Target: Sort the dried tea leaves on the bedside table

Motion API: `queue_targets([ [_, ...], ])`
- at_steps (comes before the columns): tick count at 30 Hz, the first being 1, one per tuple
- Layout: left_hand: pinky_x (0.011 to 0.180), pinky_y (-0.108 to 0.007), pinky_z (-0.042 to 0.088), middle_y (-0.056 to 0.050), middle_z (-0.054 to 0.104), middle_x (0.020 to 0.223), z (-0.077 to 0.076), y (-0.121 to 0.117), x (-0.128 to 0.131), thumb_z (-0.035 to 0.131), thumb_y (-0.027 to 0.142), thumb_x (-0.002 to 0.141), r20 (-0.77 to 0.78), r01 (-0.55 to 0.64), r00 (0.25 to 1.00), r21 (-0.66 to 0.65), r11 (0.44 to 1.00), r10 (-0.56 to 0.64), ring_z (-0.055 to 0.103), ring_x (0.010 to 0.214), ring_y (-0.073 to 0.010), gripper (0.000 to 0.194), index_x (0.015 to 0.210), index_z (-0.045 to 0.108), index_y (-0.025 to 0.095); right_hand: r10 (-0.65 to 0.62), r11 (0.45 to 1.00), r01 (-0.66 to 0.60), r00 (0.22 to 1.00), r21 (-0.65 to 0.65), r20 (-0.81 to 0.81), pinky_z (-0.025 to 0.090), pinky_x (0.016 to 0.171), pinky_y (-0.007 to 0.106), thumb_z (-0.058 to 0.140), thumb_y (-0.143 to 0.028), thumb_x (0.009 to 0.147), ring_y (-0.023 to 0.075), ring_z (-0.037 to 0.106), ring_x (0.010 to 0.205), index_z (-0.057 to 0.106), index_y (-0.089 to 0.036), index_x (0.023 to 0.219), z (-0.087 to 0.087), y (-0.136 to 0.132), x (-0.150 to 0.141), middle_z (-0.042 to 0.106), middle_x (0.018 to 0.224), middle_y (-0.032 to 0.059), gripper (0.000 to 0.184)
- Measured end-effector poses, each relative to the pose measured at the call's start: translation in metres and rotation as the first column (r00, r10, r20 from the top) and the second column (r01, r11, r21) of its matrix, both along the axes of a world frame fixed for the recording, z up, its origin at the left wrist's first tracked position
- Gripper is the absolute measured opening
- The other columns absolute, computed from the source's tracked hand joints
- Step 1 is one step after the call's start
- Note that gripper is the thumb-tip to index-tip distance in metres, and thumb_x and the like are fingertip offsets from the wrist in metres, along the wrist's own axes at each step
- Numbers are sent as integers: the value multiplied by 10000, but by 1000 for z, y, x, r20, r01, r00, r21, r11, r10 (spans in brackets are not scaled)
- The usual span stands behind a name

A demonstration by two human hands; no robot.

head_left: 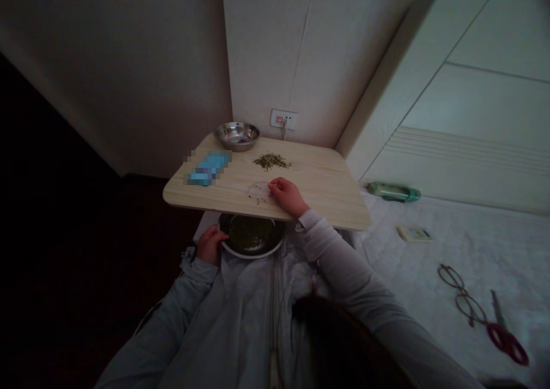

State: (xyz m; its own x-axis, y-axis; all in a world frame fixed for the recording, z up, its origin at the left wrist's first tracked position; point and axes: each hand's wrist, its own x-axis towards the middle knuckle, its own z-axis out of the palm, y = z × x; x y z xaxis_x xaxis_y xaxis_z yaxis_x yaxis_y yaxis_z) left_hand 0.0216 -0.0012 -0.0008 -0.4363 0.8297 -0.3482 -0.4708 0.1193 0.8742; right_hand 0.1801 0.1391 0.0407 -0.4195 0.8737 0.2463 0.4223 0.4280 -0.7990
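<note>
My left hand point(210, 246) grips the left rim of a dark bowl with a pale rim point(252, 256), thumb over the edge. The bowl sits on my lap, partly under the table's front edge, with small green grains inside. Over the small wooden table point(318, 183) my right hand point(289, 195) is closed in a pinch at the edge of a clear, thin, rounded piece point(258, 190), probably plastic. A few loose grains lie around this piece. Farther back is a spread pile of green grains point(271, 161), apart from my hand.
A steel bowl point(237, 136) stands at the table's back left, near a blurred blue object point(209, 168). A wall socket point(284, 119) is behind. On the bed at right lie a green bottle point(393, 192), a small pale box point(415, 234), glasses point(462, 294) and red-handled scissors point(507, 342).
</note>
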Motion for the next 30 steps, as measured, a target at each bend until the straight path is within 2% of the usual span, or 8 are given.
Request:
queue_targets([
  [4, 387, -198, 290, 66, 470, 388, 0, -1, 0, 506, 106, 397, 4, -7, 1000, 6, 1000, 7, 419, 381, -80, 128, 516, 500, 151, -26, 1000, 26, 1000, 8, 15, 328, 527, 189, 353, -377, 685, 57, 439, 497, 480, -160, 754, 1, -1, 0, 534, 565, -23, 260],
  [10, 385, -198, 284, 66, 461, 379, 1, -1, 0, 509, 109, 395, -7, 0, 1000, 0, 1000, 0, 410, 377, -78, 97, 478, 481, 152, 1, 1000, 0, 1000, -20, 7, 330, 521, 185, 361, -376, 682, 55, 441, 494, 479, -156, 747, 3, -3, 1, 538, 565, -24, 258],
  [16, 392, -203, 294, 63, 468, 383, 2, 0, -2, 509, 111, 389, -20, 23, 1000, -23, 999, -23, 418, 384, -84, 123, 507, 508, 148, -97, 995, 96, 995, 13, 14, 333, 535, 194, 342, -372, 692, 65, 461, 521, 477, -158, 751, 1, 0, 1, 540, 580, -17, 260],
  [25, 392, -199, 293, 69, 457, 375, 0, 0, -1, 509, 110, 395, -13, -5, 1000, -13, 1000, 5, 419, 380, -81, 120, 507, 501, 152, 15, 1000, -14, 999, -9, 52, 318, 515, 185, 355, -385, 683, 55, 436, 491, 485, -154, 734, 4, -4, 2, 544, 562, -22, 269],
  [30, 379, -199, 288, 65, 461, 384, 0, -1, -1, 506, 116, 395, -38, 1, 999, -23, 1000, -2, 417, 382, -84, 129, 517, 509, 155, 15, 1000, -14, 999, -16, 40, 313, 501, 179, 352, -384, 685, 49, 426, 477, 481, -157, 746, 3, -4, 2, 548, 572, -23, 268],
])
